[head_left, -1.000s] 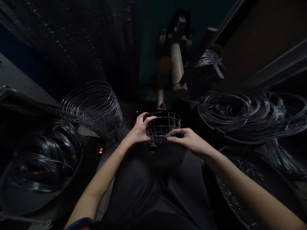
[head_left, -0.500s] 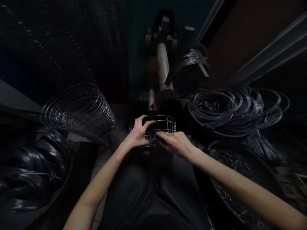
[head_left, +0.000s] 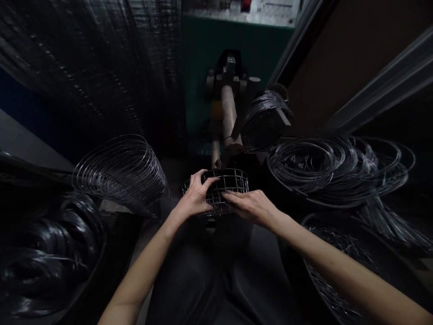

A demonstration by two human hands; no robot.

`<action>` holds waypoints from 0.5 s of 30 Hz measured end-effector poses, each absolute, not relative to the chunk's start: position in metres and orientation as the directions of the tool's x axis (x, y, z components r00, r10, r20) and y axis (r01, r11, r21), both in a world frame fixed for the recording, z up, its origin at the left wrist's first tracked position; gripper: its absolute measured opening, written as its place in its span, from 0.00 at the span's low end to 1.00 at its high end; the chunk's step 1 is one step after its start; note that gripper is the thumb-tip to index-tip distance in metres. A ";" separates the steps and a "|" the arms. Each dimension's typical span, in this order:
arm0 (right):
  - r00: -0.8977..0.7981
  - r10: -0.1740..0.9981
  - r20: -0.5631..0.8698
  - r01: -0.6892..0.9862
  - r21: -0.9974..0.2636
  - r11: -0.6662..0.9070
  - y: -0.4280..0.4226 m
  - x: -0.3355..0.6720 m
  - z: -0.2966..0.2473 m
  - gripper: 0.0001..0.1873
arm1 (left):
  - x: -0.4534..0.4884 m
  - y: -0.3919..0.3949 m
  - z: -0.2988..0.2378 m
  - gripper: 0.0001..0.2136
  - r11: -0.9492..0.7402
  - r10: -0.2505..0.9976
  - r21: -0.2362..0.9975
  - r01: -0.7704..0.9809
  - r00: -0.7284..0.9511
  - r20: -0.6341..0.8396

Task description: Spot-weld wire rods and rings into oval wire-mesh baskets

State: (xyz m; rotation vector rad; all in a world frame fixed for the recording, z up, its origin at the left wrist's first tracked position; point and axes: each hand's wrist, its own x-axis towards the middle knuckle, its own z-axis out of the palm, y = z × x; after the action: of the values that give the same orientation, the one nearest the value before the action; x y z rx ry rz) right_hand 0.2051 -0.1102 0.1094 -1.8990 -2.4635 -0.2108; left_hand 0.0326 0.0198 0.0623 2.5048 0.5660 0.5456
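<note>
A round wire basket (head_left: 233,181) with an open grid wall sits in front of me, close to the welding-like machine's lower arm. My left hand (head_left: 196,195) grips its left side, thumb low and fingers spread over the upper wires. From the right, my right hand (head_left: 252,205) presses its fingers together against the near wall of the basket. Whether the right fingers pinch a separate wire is too dark to tell. The basket's underside and what supports it are hidden.
Ahead stands a green machine (head_left: 199,40) with a thick metal bar (head_left: 229,110). Stacked wire rings (head_left: 118,169) stand at left, above shiny wire coils (head_left: 50,243). At right lie wire hoops (head_left: 311,167) and a tub (head_left: 389,243) of short wire pieces.
My view has tilted upward, so the machine and wire piles appear lower and the machine's top panel shows. Both hands keep nearly the same hold on the basket.
</note>
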 end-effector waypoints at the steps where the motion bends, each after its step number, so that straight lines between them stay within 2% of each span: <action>1: -0.256 0.961 0.106 0.965 0.091 0.247 -0.109 0.206 0.109 0.16 | 0.033 0.021 0.063 0.39 -0.780 0.490 0.556 0.287 0.833 0.257; 13: -0.203 0.974 0.102 0.979 0.026 0.202 -0.091 0.213 0.114 0.18 | 0.041 0.041 0.067 0.42 -0.773 0.498 0.556 0.305 0.835 0.235; 15: -0.180 0.980 0.081 0.984 0.001 0.180 -0.088 0.213 0.115 0.17 | 0.041 0.044 0.069 0.40 -0.773 0.488 0.563 0.293 0.841 0.232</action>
State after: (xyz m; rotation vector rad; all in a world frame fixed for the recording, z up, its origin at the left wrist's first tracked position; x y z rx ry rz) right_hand 0.2125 -0.0877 0.1151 -1.9717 -2.3655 -0.0812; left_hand 0.0408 0.0437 0.0687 2.4973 0.5724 0.5028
